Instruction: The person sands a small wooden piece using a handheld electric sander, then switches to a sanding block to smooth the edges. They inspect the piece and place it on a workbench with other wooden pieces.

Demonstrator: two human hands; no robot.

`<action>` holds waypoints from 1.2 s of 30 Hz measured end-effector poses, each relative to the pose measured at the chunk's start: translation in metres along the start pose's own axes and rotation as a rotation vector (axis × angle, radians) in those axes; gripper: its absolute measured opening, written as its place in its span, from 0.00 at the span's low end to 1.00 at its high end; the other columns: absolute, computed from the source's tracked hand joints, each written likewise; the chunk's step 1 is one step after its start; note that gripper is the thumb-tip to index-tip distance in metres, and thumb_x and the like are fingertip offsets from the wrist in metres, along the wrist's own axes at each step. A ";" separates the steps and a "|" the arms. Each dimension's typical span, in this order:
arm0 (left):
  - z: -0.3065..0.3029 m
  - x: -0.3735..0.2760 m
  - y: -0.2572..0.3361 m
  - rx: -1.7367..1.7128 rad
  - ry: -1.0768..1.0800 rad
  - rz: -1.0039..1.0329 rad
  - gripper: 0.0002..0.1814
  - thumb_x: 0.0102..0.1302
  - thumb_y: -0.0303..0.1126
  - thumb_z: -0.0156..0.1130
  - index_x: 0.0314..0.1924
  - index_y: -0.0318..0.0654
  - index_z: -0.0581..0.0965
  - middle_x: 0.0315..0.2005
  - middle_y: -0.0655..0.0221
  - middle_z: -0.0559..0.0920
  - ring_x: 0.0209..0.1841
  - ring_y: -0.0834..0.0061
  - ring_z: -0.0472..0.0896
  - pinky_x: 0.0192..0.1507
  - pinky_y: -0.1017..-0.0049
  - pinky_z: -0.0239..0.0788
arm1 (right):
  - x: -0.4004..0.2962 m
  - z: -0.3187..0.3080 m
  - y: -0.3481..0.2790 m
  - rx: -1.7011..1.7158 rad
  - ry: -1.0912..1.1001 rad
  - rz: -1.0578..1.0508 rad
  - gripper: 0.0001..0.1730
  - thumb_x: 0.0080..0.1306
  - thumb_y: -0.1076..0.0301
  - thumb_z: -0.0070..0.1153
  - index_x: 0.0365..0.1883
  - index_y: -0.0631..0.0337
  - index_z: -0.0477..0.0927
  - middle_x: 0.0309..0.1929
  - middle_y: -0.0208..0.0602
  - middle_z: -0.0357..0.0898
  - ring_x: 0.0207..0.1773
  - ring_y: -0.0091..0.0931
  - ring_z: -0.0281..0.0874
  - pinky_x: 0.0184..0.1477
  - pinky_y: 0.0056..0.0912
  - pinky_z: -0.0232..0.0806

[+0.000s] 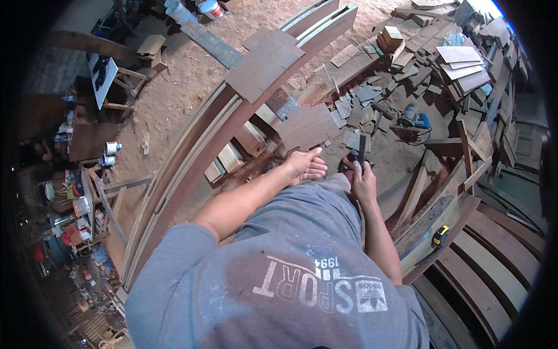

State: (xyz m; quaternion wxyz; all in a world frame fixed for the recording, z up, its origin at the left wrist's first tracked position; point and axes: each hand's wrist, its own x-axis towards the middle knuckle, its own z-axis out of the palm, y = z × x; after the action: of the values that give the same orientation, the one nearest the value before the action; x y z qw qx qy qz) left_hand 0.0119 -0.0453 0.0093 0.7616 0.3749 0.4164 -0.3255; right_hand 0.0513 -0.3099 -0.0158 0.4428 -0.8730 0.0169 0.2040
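Observation:
My left hand [306,166] is in front of my shirt, its fingers curled inward and one digit extended to the right. Whether anything small lies inside it is not visible. To its right, my right hand [364,181] grips a dark, bar-shaped hand tool [362,149] that points away from me; its exact kind is unclear. The hands are apart. Beyond my left hand lies a thin brown wood panel [307,126]. More thin panels [265,65] rest across long wooden boards [209,126] at the upper left.
Wood offcuts [355,104] litter the ground ahead. A blue corded power tool [412,118] sits at the right. A yellow and black tape measure [440,236] rests on a wooden bench [455,218] beside my right arm. Buckets [178,12] stand at the upper left. Stacked boards [492,248] occupy the lower right.

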 end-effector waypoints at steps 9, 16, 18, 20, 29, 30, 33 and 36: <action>-0.011 0.020 0.043 1.657 0.783 1.016 0.64 0.64 0.79 0.64 0.88 0.54 0.52 0.86 0.45 0.45 0.87 0.38 0.39 0.84 0.33 0.29 | 0.010 -0.006 -0.030 -0.235 -0.107 -0.213 0.21 0.86 0.50 0.50 0.47 0.62 0.76 0.36 0.64 0.84 0.45 0.63 0.83 0.46 0.64 0.71; -0.009 0.029 0.037 1.612 0.790 0.895 0.65 0.64 0.82 0.60 0.89 0.56 0.50 0.88 0.46 0.40 0.89 0.39 0.36 0.85 0.35 0.26 | 0.016 0.005 -0.044 -0.140 0.084 -0.539 0.09 0.82 0.65 0.56 0.49 0.61 0.76 0.37 0.60 0.85 0.44 0.59 0.85 0.46 0.57 0.75; -0.008 0.030 0.037 1.611 0.797 0.884 0.64 0.64 0.81 0.61 0.89 0.56 0.50 0.88 0.47 0.40 0.89 0.39 0.36 0.85 0.36 0.26 | 0.025 0.014 -0.037 -0.580 -0.166 -0.149 0.15 0.85 0.57 0.48 0.57 0.58 0.77 0.45 0.65 0.87 0.51 0.59 0.86 0.52 0.63 0.76; -0.004 0.033 0.035 1.607 0.775 0.867 0.64 0.64 0.80 0.62 0.89 0.56 0.50 0.88 0.47 0.40 0.89 0.39 0.36 0.86 0.37 0.27 | 0.007 0.016 0.012 -0.579 -0.178 -0.078 0.22 0.86 0.51 0.43 0.67 0.54 0.75 0.48 0.68 0.86 0.52 0.61 0.86 0.55 0.67 0.75; -0.007 0.029 0.039 1.516 0.793 0.928 0.66 0.57 0.75 0.73 0.88 0.58 0.55 0.86 0.39 0.45 0.87 0.37 0.43 0.86 0.40 0.30 | 0.018 0.027 0.031 -0.384 -0.144 -0.009 0.23 0.84 0.48 0.50 0.56 0.61 0.77 0.46 0.72 0.86 0.53 0.65 0.84 0.55 0.69 0.73; -0.008 0.026 0.042 1.527 0.793 0.915 0.66 0.54 0.74 0.76 0.86 0.57 0.59 0.85 0.40 0.49 0.87 0.38 0.46 0.86 0.40 0.32 | 0.020 0.028 0.028 -0.386 -0.156 0.023 0.24 0.83 0.47 0.51 0.57 0.61 0.77 0.47 0.73 0.86 0.54 0.65 0.83 0.56 0.68 0.73; -0.006 0.009 0.048 1.533 0.727 0.962 0.64 0.46 0.68 0.83 0.82 0.55 0.67 0.81 0.41 0.58 0.84 0.39 0.54 0.85 0.41 0.40 | 0.018 0.029 0.049 -0.382 -0.174 0.110 0.28 0.81 0.44 0.53 0.60 0.62 0.81 0.51 0.72 0.86 0.60 0.63 0.83 0.61 0.65 0.73; -0.013 -0.035 0.042 1.513 0.563 1.176 0.62 0.43 0.63 0.85 0.79 0.54 0.71 0.77 0.42 0.63 0.80 0.37 0.61 0.82 0.39 0.50 | 0.012 0.028 0.094 -0.371 -0.216 0.184 0.32 0.78 0.42 0.56 0.63 0.63 0.82 0.56 0.69 0.86 0.66 0.59 0.81 0.66 0.58 0.72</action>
State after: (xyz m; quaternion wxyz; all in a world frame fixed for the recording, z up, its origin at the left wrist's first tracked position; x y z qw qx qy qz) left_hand 0.0259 -0.0068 0.0479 0.2360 0.9714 0.0128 0.0242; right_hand 0.0334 -0.3430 -0.1069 0.2537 -0.9072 0.0111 0.3355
